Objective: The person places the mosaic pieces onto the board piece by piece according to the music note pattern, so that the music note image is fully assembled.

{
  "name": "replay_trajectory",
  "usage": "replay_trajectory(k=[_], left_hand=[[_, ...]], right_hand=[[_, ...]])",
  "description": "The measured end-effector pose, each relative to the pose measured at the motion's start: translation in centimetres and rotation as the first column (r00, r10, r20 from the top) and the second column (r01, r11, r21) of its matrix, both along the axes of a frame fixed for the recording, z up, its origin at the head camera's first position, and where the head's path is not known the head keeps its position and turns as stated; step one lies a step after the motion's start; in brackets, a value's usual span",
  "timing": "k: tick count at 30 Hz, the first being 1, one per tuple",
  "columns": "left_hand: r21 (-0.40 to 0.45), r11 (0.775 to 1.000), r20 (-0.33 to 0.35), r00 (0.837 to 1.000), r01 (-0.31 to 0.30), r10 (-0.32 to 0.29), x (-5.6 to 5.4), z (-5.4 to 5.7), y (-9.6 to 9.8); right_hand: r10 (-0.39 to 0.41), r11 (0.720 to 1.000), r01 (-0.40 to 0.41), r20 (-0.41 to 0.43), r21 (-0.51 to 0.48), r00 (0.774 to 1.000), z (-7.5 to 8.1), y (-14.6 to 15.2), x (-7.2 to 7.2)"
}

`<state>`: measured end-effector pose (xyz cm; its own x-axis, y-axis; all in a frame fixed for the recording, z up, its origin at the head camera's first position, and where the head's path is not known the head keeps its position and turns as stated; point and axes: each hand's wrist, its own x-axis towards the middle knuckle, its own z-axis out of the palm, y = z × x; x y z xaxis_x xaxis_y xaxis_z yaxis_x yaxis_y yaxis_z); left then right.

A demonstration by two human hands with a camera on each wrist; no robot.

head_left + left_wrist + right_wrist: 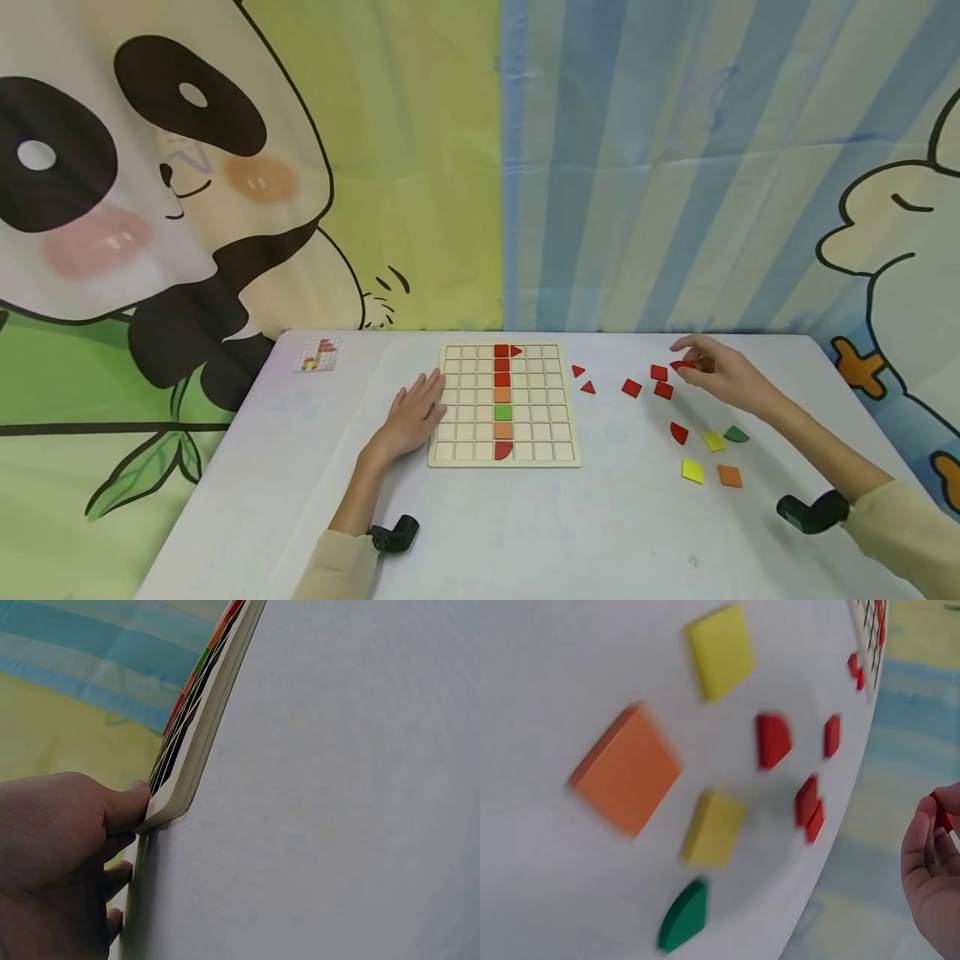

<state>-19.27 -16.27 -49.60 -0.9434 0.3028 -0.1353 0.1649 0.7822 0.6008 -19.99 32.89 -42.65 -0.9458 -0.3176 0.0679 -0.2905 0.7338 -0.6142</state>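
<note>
Head view, white table (600, 533), panda-print backdrop (412, 150), right hand (716, 371) pinching red piece (681, 364), left hand (411, 417) outstretched, touching board (546, 413)

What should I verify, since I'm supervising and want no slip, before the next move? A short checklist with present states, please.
1. Board steadied: ok; the left hand touches its left edge.
2. Piece picked up: ok; the right hand pinches a red piece.
3. Held piece's full shape known: cannot tell; the fingers cover part of it.
4. Held piece over the board: not ok; it is off to the board's right.
5. Picture card uncovered: ok; it lies left of the board, nothing on it.
6. Board layout matches the card: cannot tell; the card's print is too small to compare.
</note>
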Motion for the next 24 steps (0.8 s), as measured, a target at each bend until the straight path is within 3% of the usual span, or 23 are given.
replay_trajectory(k=[3,7,17,24], left_hand=[[-0.001,1.0,-0.001,1.0,-0.005,0.005,0.1,-0.2,-0.1],[0.002,1.0,-0.005,1.0,-0.006,0.006,0.2,-0.1,-0.2],[0.008,1.0,-0.012,1.0,0.009,-0.009,0.0,0.0,0.0],[-0.019,1.0,-0.007,1.0,0.012,-0.012,-0.1,0.2,0.2]], right_hand=[[0.084,0.996,-0.082,0.036,-0.044,0.996,0.6,-2.7,-0.1],[0.154,0.984,-0.147,0.063,-0.102,0.986,-0.2,-7.5,-0.3],[0.316,0.925,-0.321,-0.056,-0.205,0.947,-1.6,-19.0,-2.2],[0.397,0.91,-0.389,0.03,-0.145,0.917,-3.1,-23.4,-3.4]])
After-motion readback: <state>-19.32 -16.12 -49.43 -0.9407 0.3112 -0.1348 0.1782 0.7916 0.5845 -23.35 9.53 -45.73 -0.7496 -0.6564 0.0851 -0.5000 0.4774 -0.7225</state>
